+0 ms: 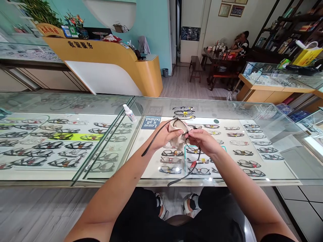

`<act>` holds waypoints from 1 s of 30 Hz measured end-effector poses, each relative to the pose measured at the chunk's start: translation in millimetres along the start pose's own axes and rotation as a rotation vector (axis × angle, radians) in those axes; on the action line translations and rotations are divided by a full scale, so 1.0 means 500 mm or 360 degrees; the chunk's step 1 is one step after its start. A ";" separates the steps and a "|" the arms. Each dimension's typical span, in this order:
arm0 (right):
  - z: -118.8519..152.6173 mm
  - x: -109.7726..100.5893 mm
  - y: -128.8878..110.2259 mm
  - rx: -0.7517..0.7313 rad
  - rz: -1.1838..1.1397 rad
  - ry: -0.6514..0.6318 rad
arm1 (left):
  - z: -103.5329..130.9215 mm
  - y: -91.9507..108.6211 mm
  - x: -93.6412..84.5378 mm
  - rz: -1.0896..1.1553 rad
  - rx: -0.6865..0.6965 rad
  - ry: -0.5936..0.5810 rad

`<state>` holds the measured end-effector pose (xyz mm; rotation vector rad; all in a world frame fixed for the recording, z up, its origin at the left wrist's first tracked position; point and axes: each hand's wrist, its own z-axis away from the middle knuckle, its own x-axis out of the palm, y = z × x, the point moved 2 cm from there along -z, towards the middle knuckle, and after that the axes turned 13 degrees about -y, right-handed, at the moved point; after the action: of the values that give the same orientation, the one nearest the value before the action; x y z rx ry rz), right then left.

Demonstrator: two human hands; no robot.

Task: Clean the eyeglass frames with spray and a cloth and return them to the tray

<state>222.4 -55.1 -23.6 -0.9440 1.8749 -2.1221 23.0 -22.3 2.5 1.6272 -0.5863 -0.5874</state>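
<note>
Above the glass display case, my left hand (164,135) is closed on a light beige cloth (178,127), which wraps around one lens of a pair of dark-framed glasses (194,144). My right hand (203,139) pinches the same glasses near the bridge. One temple arm extends down and left past my left wrist; the other, with a small red tag, curves down toward the case's front edge. The lens under the cloth is hidden.
A white spray bottle (129,113) stands on the glass case (151,183) at the left. Several glasses (183,112) rest beyond my hands. Rows of frames lie inside the case. A wooden counter (148,74) and a seated person (243,43) are farther back.
</note>
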 end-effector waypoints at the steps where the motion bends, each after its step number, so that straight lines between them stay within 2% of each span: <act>1: -0.001 0.001 0.002 0.0009 -0.0004 -0.0012 | 0.000 -0.002 0.002 0.0002 -0.0021 0.0021; 5: 0.000 0.003 0.010 0.0075 -0.0002 -0.0080 | -0.003 -0.008 0.008 -0.0081 -0.0094 0.0118; 8: 0.001 0.003 0.013 0.0075 0.0007 -0.0116 | -0.004 -0.012 0.009 -0.0143 -0.0056 0.0241; 13: 0.001 0.004 0.006 0.0009 0.0041 -0.0050 | -0.002 -0.024 0.006 -0.0203 0.0036 0.0295; 17: 0.000 0.002 -0.005 -0.0018 0.0084 0.0005 | -0.006 -0.033 0.003 -0.0011 0.0012 0.0224; 21: 0.011 -0.010 -0.018 -0.0061 0.0098 0.0057 | -0.014 -0.035 -0.009 0.0203 0.0001 0.0302; 23: 0.025 -0.018 -0.033 -0.0127 0.0237 0.0085 | -0.016 -0.033 -0.021 0.0316 -0.0024 0.0331; 25: 0.042 -0.022 -0.054 -0.0245 0.0525 0.0099 | -0.013 -0.027 -0.034 0.0433 -0.0083 0.0318; 27: 0.059 -0.021 -0.076 -0.0433 0.0851 0.0091 | -0.006 -0.020 -0.046 0.0523 -0.0192 0.0229; 30: 0.076 -0.017 -0.097 -0.0703 0.1179 0.0090 | 0.005 -0.009 -0.056 0.0580 -0.0415 -0.0003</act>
<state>263.7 -72.7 19.7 -0.1605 2.2858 -1.3410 0.7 -5.0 -1.2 1.2368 -0.7540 -0.3764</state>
